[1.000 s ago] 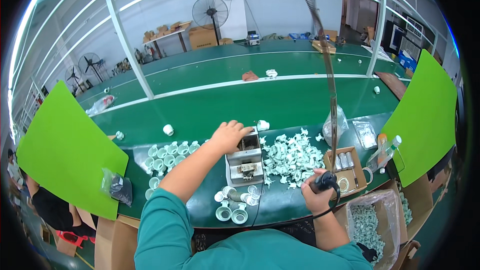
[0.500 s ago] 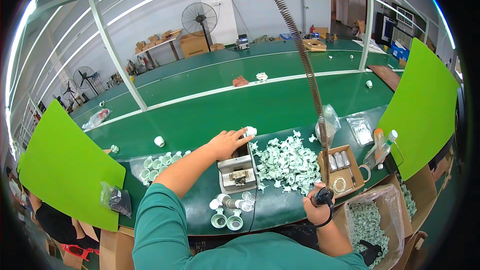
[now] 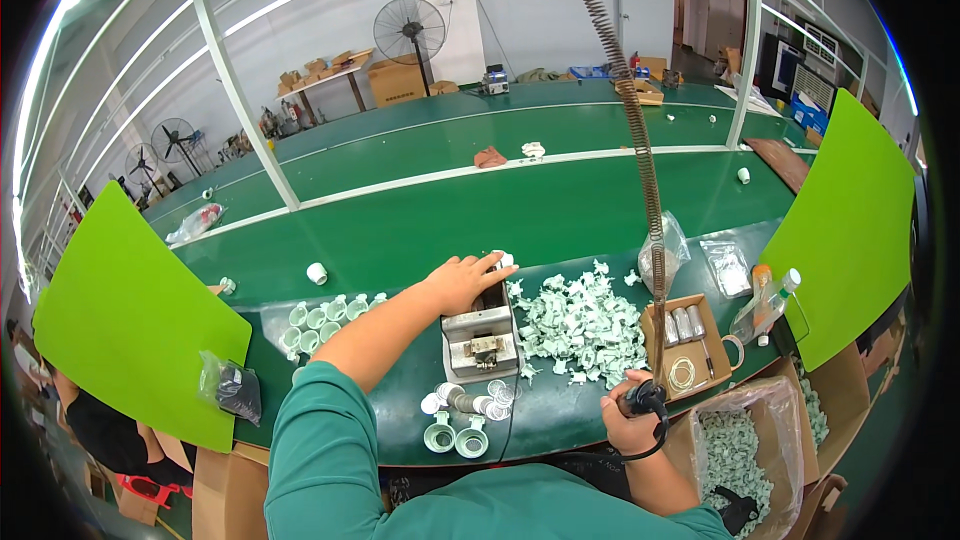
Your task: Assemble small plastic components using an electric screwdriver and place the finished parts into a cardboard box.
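My left hand [image 3: 468, 285] reaches over a grey metal fixture [image 3: 482, 348] on the green bench. Its fingers close on a white plastic part [image 3: 506, 261] at the fixture's far end; the part is mostly covered. My right hand [image 3: 630, 422] grips a black corded power tool [image 3: 643, 398] hung from a long coil spring [image 3: 640, 140]; the tool's lower end is hidden. Between the hands lies a heap of pale green plastic pieces [image 3: 585, 325]. Two pale green cups [image 3: 471, 440] and a row of thin discs [image 3: 470, 402] lie in front of the fixture.
Several pale green cups [image 3: 316, 319] stand left of my forearm. Toward the right are a cardboard tray [image 3: 712, 372] with rolls, a clear bottle [image 3: 768, 308] and a lined box of pieces [image 3: 790, 440]. Bright green panels [image 3: 140, 325] flank the bench.
The whole view has shifted slightly. My left fingers lie further over the white part at the fixture. My right hand stays on the power tool.
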`<action>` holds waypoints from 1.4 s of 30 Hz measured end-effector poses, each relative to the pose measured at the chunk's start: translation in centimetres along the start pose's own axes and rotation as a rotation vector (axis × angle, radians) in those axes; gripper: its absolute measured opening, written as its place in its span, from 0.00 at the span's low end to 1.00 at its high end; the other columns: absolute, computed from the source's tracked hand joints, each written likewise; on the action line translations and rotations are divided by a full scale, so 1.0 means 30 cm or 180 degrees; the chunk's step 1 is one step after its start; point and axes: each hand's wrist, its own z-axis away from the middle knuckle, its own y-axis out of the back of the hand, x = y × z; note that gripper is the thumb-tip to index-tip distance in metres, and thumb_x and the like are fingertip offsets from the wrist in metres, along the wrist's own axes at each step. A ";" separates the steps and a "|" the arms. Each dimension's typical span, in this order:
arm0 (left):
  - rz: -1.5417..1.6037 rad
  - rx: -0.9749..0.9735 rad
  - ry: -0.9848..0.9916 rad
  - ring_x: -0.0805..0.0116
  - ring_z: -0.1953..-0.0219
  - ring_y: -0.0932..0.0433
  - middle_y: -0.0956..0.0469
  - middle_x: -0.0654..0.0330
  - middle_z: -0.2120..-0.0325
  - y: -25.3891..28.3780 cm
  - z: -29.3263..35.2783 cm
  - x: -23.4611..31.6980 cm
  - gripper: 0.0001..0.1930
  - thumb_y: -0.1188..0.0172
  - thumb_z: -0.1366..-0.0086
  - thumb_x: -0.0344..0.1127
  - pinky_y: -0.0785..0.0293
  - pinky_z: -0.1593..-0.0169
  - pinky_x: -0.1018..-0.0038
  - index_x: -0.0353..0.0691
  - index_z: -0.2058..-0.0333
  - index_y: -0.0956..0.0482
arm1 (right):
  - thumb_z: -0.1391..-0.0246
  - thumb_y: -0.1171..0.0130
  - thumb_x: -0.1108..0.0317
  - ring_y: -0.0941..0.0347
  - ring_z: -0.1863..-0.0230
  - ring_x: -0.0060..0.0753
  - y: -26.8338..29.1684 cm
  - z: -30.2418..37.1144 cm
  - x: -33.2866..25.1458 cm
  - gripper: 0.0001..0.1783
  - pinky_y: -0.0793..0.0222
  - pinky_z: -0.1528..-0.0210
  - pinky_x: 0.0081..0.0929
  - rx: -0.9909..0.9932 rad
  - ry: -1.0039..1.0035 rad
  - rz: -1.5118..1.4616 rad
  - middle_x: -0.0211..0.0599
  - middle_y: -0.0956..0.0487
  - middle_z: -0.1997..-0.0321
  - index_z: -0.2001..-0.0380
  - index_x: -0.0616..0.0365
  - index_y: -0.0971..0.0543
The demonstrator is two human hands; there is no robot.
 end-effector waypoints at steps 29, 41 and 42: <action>0.0059 -0.0045 -0.0084 0.48 0.35 0.30 0.50 0.53 0.24 -0.005 -0.008 -0.009 0.52 0.33 0.42 0.38 0.31 0.36 0.54 0.64 0.23 0.54 | 0.57 0.30 0.81 0.31 0.79 0.15 -0.008 0.026 0.028 0.31 0.31 0.70 0.21 0.0015 -0.0060 -0.0062 0.28 0.22 0.77 0.48 0.65 0.29; 0.0002 -0.0047 -0.0094 0.47 0.36 0.29 0.50 0.54 0.24 -0.007 -0.011 -0.016 0.52 0.33 0.42 0.36 0.29 0.38 0.54 0.64 0.23 0.53 | 0.57 0.30 0.80 0.31 0.80 0.15 -0.007 0.012 0.037 0.30 0.30 0.70 0.21 -0.0084 -0.0006 0.0058 0.27 0.22 0.77 0.49 0.68 0.29; -0.0012 -0.0017 -0.0076 0.47 0.36 0.29 0.49 0.54 0.24 -0.009 -0.012 -0.016 0.52 0.33 0.42 0.36 0.28 0.38 0.54 0.64 0.23 0.52 | 0.57 0.30 0.80 0.31 0.80 0.15 -0.010 0.014 0.039 0.30 0.30 0.70 0.21 -0.0090 -0.0010 0.0053 0.27 0.22 0.77 0.49 0.68 0.29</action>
